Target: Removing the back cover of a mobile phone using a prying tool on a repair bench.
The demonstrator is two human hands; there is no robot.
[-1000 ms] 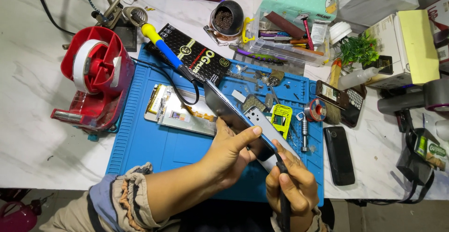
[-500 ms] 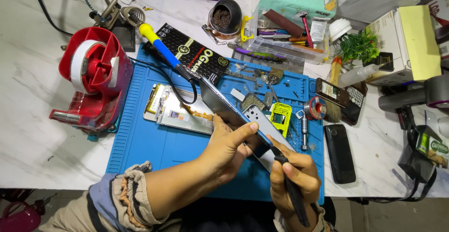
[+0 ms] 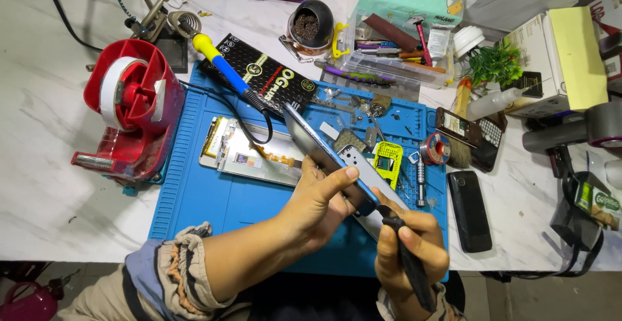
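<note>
Blue mat (image 3: 214, 198), black package (image 3: 269, 78) (top), left hand (image 3: 317, 201) holding phone (image 3: 324, 156)

Glossy glass-and-metal smartphone (image 3: 324, 156), matt black plastic tool (image 3: 408, 263), ribbed matt blue rubbery mat (image 3: 227, 198), polished white marble-look tabletop (image 3: 45, 185), shiny red plastic tape dispenser (image 3: 133, 117), gathered cloth sleeve (image 3: 175, 272)

Bright, even light falls from above on the white marble table (image 3: 45, 185), with only soft, short shadows beneath the objects. Mild glare shows on the red tape dispenser (image 3: 133, 110) at 9 o'clock. Focus is sharp at the centre; the wide lens bends the edges, and the floor toward 7 o'clock lies dim.
</note>
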